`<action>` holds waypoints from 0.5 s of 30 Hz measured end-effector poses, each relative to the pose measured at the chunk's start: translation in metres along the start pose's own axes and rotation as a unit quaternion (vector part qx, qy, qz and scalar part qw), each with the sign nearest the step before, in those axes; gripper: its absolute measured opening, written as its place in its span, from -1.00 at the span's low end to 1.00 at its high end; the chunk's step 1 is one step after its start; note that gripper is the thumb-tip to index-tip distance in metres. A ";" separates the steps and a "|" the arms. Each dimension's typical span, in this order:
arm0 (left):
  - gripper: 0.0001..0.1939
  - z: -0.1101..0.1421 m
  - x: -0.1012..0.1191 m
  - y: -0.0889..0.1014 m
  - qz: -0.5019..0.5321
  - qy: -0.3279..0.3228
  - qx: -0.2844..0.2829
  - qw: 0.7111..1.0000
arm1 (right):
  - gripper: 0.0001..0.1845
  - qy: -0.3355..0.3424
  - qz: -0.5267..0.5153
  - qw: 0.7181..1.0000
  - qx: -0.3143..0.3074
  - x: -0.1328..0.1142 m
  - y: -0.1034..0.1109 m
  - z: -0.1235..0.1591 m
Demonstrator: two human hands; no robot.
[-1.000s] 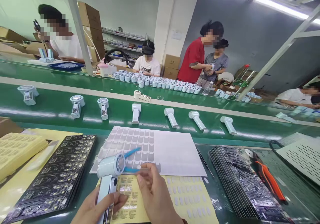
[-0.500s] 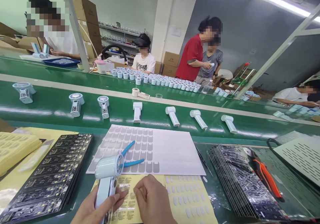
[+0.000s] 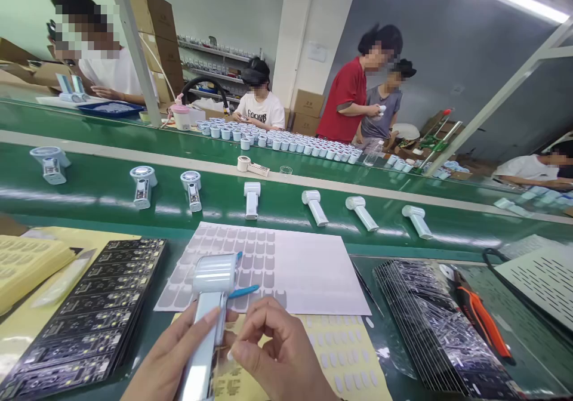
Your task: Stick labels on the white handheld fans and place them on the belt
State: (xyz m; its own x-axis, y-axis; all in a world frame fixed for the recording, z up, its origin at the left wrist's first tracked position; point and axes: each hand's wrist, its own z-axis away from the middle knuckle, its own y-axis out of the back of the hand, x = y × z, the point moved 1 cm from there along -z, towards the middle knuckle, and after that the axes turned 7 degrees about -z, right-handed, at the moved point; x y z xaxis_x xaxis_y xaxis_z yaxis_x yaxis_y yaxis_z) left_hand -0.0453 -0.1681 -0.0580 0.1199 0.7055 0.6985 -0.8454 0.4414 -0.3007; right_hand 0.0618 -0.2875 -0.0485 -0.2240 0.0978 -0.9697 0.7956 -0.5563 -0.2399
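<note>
My left hand (image 3: 172,347) is wrapped round the handle of a light blue handheld fan (image 3: 213,274), its round head tilted up and away from me. Beside the handle, my right hand (image 3: 273,344) is closed in a pinch, with a small white sticker (image 3: 230,355) at the fingertips. Below both hands lies a yellow sticker sheet (image 3: 373,383) with rows of pale oval stickers and printed labels, partly covered by my hands. Behind the fan, blue-handled pliers or tweezers (image 3: 244,292) rest on a white sheet of grey stickers (image 3: 313,270), mostly hidden.
Stacked circuit boards lie at left (image 3: 89,305) and right (image 3: 430,323). Orange-handled cutters (image 3: 481,320) lie on the right stack, tweezers (image 3: 367,287) beside the white sheet. Several fans stand along the green conveyor (image 3: 286,222). Co-workers sit and stand beyond it.
My left hand has turned the fan so its head faces away, shifting it right. My right hand has lifted off the yellow sheet towards the handle. Fans on the conveyor sit slightly further right.
</note>
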 end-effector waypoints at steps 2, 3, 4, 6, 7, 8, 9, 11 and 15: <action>-0.59 -0.007 0.001 -0.004 0.011 -0.012 0.032 0.999 | -0.93 0.002 0.021 1.000 -0.016 -0.009 -0.006 -0.003; -0.60 -0.011 0.001 -0.005 0.011 -0.024 0.033 0.999 | -0.93 0.000 0.038 0.999 -0.017 -0.012 -0.008 -0.005; -0.59 -0.016 0.000 -0.007 0.010 -0.035 0.024 0.999 | -0.92 -0.003 0.055 0.998 -0.015 -0.015 -0.009 -0.007; -0.60 -0.021 0.000 -0.009 0.009 -0.046 0.002 0.999 | -0.90 -0.009 0.080 0.997 -0.007 -0.018 -0.011 -0.010; -0.61 -0.023 0.001 -0.010 0.010 -0.043 -0.003 0.999 | -0.89 -0.012 0.085 0.996 -0.002 -0.019 -0.011 -0.011; -0.62 -0.023 0.002 -0.012 0.012 -0.041 -0.006 0.999 | -0.89 -0.013 0.089 0.996 0.000 -0.019 -0.011 -0.013; -0.62 -0.022 0.004 -0.014 0.013 -0.038 -0.006 0.999 | -0.89 -0.013 0.094 0.995 0.002 -0.019 -0.011 -0.014; -0.66 -0.018 0.008 -0.020 0.015 -0.032 0.006 0.999 | -0.88 -0.010 0.106 0.994 0.005 -0.018 -0.011 -0.016; -0.71 -0.013 0.015 -0.029 0.009 -0.028 0.043 0.999 | -0.85 0.036 0.152 0.987 0.019 -0.009 -0.011 -0.020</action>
State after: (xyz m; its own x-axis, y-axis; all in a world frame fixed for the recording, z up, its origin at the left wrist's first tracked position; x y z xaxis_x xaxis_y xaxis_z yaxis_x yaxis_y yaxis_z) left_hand -0.0120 -0.1634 -0.0466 0.0766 0.6795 0.7297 -0.8892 0.3776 -0.2583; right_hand 0.0663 -0.2654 -0.0384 0.0645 -0.0213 -0.9977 0.7980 -0.5993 0.0643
